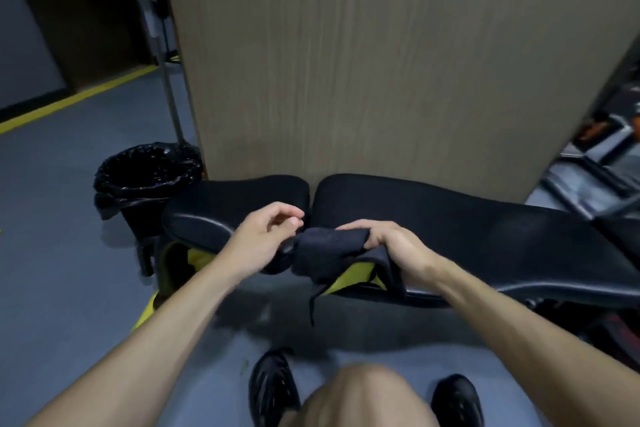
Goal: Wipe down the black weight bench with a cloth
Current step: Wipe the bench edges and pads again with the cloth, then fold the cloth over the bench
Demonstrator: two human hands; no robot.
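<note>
Bunching the cloth (329, 253) at mid-frame before I wipe the bench (450, 218).

My right hand (398, 246) grips the dark cloth; my left hand (270, 236) sits close beside it, fingers loosely curled, thumb at the cloth's edge. The cloth hangs over the bench's near edge by the pad gap. Next, I judge: flatten it on a pad and sweep.

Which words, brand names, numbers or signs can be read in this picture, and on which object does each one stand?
None can be read. The black weight bench, the dark cloth, the bin with its black liner and the wooden panel show no lettering. The equipment at the right edge is too blurred to tell.
</note>
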